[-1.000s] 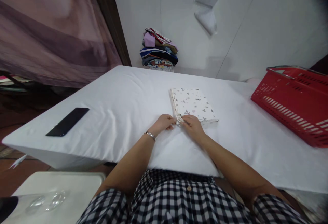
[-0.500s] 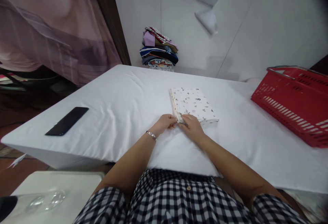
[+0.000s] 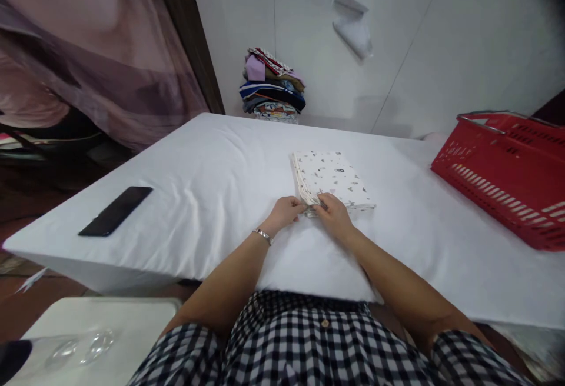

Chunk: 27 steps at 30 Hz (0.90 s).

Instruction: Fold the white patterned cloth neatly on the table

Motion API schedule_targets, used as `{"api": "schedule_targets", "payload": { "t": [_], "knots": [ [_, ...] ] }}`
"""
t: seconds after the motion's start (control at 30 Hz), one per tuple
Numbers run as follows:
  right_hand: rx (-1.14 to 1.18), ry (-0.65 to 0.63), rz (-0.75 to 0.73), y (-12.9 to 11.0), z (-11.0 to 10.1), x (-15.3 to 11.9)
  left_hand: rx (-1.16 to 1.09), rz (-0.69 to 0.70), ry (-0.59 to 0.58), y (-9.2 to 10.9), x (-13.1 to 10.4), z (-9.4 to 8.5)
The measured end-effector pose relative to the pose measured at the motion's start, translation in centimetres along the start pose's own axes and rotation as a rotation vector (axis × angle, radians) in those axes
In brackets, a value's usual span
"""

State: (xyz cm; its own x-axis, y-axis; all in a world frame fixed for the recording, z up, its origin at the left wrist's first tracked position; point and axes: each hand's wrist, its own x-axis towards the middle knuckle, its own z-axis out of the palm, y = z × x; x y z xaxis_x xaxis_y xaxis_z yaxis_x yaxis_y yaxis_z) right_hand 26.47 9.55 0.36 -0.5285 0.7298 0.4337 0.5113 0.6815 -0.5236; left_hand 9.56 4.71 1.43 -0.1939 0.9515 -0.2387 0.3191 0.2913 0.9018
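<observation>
A folded white cloth (image 3: 333,174) with small grey and dark prints lies on the white-covered table (image 3: 212,168) in front of me. Its layered edges show along the left side. My left hand (image 3: 286,210), a bracelet at its wrist, pinches the near left corner of the cloth. Close beside it, my right hand (image 3: 333,214) grips the same corner, thumb and fingers closed on the layers. The fingertips of both hands almost meet there. Part of the corner is hidden by the fingers.
A black phone-like slab (image 3: 117,210) lies at the table's left. The red basket (image 3: 507,174) stands at the right. Behind the far edge is a stack of folded clothes (image 3: 272,89). A pale stool (image 3: 132,321) with a clear bottle (image 3: 66,350) stands at lower left.
My right hand has shifted slightly upward along the cloth's corner, and the layers there look more spread. My left hand stays at the corner. The folded cloth lies in the same place.
</observation>
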Motion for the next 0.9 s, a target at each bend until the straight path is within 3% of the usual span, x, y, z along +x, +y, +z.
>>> {"api": "schedule_targets", "payload": {
  "t": [0.13, 0.37, 0.57, 0.7, 0.8, 0.9],
  "knots": [
    [-0.009, -0.018, -0.031, 0.02, -0.02, -0.09, 0.143, 0.119, 0.079, -0.23, -0.07, 0.87],
    [-0.01, 0.008, -0.019, 0.02, 0.06, 0.03, -0.203, -0.046, -0.008, 0.06, 0.11, 0.71],
    [-0.096, -0.06, -0.113, -0.32, 0.12, -0.23, -0.395, -0.076, -0.041, 0.18, 0.2, 0.42],
    [-0.161, -0.056, -0.082, -0.18, 0.29, -0.19, -0.43, -0.092, -0.095, 0.11, 0.26, 0.15],
    [-0.151, -0.058, -0.038, -0.07, 0.21, 0.09, -0.261, -0.034, -0.021, -0.04, 0.18, 0.05],
    [-0.149, -0.064, -0.029, -0.11, -0.17, 0.39, 0.148, 0.09, 0.122, -0.05, -0.22, 0.43]
  ]
}}
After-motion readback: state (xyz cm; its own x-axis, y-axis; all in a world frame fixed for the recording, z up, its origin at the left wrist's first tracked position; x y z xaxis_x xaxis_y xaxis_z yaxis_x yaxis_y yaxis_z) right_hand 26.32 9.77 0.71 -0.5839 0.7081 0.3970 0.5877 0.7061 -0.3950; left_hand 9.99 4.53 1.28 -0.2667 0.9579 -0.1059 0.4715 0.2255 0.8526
